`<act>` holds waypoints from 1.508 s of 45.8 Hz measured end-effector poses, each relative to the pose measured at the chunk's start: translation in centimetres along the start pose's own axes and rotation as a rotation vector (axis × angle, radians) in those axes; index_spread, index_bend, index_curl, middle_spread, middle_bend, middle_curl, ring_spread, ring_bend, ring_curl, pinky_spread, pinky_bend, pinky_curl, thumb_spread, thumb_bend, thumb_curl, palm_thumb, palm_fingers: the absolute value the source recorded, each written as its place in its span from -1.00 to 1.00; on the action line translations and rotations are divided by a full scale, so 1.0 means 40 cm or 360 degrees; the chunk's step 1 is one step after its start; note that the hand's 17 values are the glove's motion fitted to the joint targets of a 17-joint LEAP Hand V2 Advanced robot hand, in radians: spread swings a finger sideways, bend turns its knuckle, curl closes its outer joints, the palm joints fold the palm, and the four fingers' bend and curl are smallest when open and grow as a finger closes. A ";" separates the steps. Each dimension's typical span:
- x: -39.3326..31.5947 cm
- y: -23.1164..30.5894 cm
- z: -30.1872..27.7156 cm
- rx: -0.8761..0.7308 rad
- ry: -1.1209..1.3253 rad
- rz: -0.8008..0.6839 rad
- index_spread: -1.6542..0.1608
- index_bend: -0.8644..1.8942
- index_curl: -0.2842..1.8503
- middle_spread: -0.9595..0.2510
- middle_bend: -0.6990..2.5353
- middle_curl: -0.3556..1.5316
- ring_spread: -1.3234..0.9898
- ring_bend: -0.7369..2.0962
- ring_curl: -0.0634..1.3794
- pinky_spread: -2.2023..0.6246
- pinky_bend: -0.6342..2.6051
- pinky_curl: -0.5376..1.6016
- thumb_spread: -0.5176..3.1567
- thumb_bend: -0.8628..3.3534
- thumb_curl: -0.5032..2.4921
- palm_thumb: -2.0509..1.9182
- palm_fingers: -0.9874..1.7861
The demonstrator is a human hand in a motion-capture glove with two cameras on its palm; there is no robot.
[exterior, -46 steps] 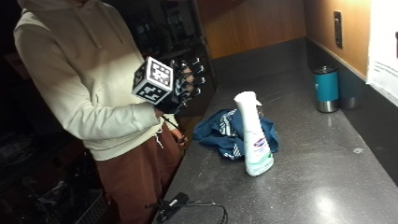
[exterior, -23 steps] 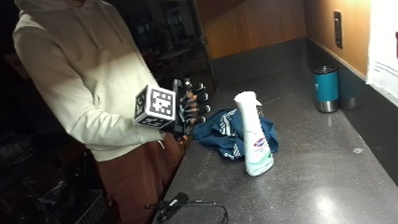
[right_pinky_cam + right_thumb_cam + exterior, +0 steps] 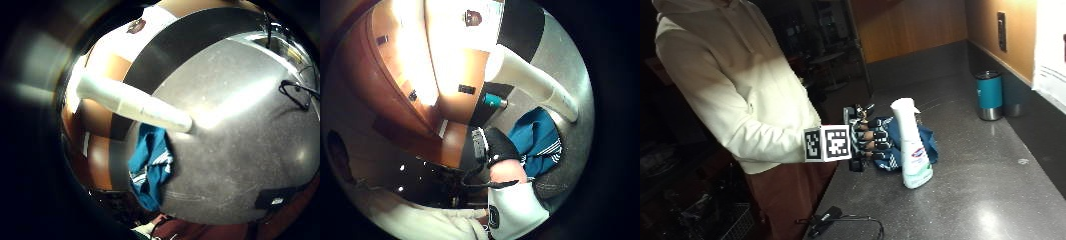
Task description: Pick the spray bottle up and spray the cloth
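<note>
A white spray bottle stands upright on the dark counter. A crumpled blue cloth with white stripes lies right behind it and to its left. My gloved right hand hovers at the counter's left edge, in front of the cloth and just left of the bottle, fingers spread and holding nothing. The little finger side palm view shows the bottle close by, with the cloth beside it. In the thumb side palm view the bottle stands beside the cloth, and my thumb lies in front of the cloth.
A teal tumbler stands at the back by the wall. A black device with a cable lies at the counter's near left edge. Bare counter stretches to the right of the bottle.
My gloved hand has come down and to the right, from chest height to the cloth beside the bottle. Bottle and cloth have not moved.
</note>
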State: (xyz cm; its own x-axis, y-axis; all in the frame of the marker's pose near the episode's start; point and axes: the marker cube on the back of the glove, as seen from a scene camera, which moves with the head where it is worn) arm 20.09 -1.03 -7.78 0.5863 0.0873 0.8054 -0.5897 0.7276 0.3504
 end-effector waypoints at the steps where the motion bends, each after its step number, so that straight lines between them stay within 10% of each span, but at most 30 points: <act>1: 0.003 -0.003 0.004 -0.0004 -0.0002 0.0005 0.40 -0.28 -0.56 0.62 -0.45 -0.30 0.20 -0.18 -0.51 0.72 -0.31 -0.17 -0.16 -0.60 -0.43 0.33 -0.30; 30: 0.012 -0.121 0.166 -0.0225 -0.0225 0.0097 0.40 -0.28 -0.56 0.53 -0.42 -0.27 0.17 -0.17 -0.51 0.71 -0.32 -0.18 -0.18 -0.60 -0.42 0.35 -0.23; 51: -0.039 -0.226 0.269 -0.0404 -0.0351 0.0162 0.52 -0.17 -0.40 0.35 -0.31 -0.19 0.00 -0.14 -0.45 0.55 -0.48 -0.22 -0.30 -0.59 -0.35 0.50 0.54; 59: -0.057 -0.147 0.298 -0.0997 -0.0010 0.0012 0.56 -0.16 -0.35 0.31 -0.30 -0.15 -0.03 -0.15 -0.40 0.45 -0.46 -0.19 -0.46 -0.60 -0.29 0.55 0.64; 69: -0.216 -0.256 0.319 -0.1011 0.0464 -0.0339 0.58 -0.13 -0.30 0.30 -0.28 -0.12 -0.04 -0.14 -0.36 0.39 -0.44 -0.16 -0.58 -0.60 -0.24 0.56 0.67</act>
State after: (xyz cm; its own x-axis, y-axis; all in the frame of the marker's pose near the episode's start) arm 13.98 -17.91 -12.23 0.8287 0.0129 0.5596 -0.0620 0.9957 0.0689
